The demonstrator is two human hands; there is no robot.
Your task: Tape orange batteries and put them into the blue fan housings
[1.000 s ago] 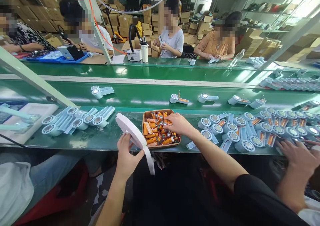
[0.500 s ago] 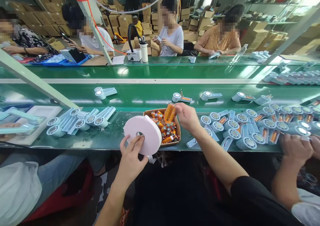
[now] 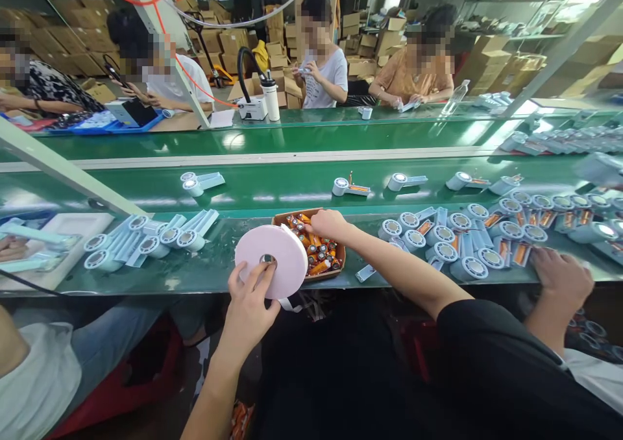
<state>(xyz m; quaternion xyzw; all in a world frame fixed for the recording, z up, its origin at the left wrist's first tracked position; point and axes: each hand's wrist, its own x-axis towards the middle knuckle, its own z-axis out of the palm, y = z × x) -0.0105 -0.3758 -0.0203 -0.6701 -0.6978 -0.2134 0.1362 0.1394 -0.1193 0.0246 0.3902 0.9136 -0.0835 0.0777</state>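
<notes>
A roll of pale pinkish-white tape (image 3: 287, 274) stands on edge at the near side of the bench. My left hand (image 3: 250, 304) grips it, fingertips in the core hole, and a loose white tail hangs below. Behind the roll sits a shallow cardboard box (image 3: 335, 273) full of orange batteries (image 3: 322, 253), partly hidden by the roll. My right hand (image 3: 331, 226) reaches over the box's far side with fingers curled down among the batteries. The fingertips are closed, and what they pinch is hidden.
Light-blue handheld fan bodies (image 3: 457, 242) crowd the bench on the right, several showing orange batteries. More fan bodies (image 3: 150, 235) lie left. Others rest on the green conveyor belt (image 3: 282, 177). A neighbour's hand (image 3: 559, 278) is at the right; co-workers sit opposite.
My right hand has moved left and lower over the box; the orange batteries seen upright at its fingers are no longer visible there. My left hand stays on the tape roll. The view shifted slightly.
</notes>
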